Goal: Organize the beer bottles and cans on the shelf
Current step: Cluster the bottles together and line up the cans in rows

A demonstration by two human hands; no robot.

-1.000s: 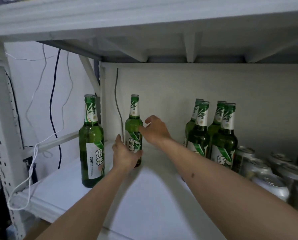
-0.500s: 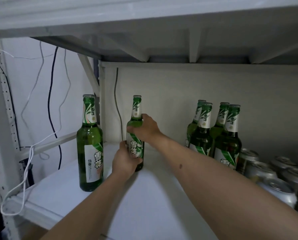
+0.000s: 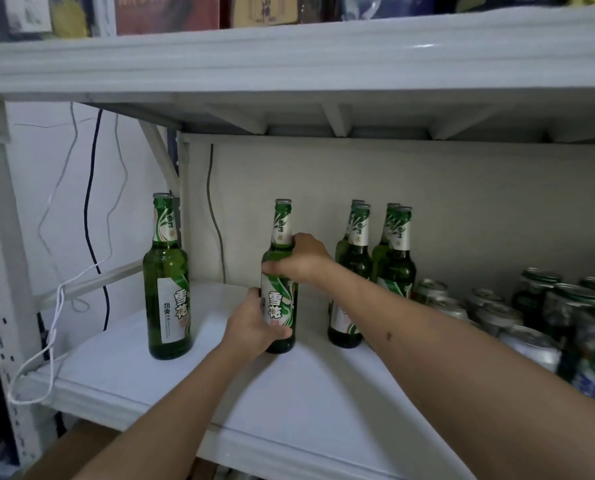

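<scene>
Both hands on the middle bottle (image 3: 279,289), upright on the white shelf (image 3: 323,393) btwn the lone left bottle (image 3: 167,289) & the four-bottle cluster (image 3: 375,271): left hand (image 3: 254,323) wraps its base, right hand (image 3: 297,259) its shoulder. I'd slide it low & steady, label facing fwd. Label reads 雪花; left bottle adds 勁爽.

Upright green beer bottle (image 3: 279,271) with white neck label at frame centre on the white shelf (image 3: 323,382); a second bottle (image 3: 167,282) stands apart at centre left; four more bottles (image 3: 375,268) cluster centre right; silver cans (image 3: 503,313) crowd the right edge
</scene>
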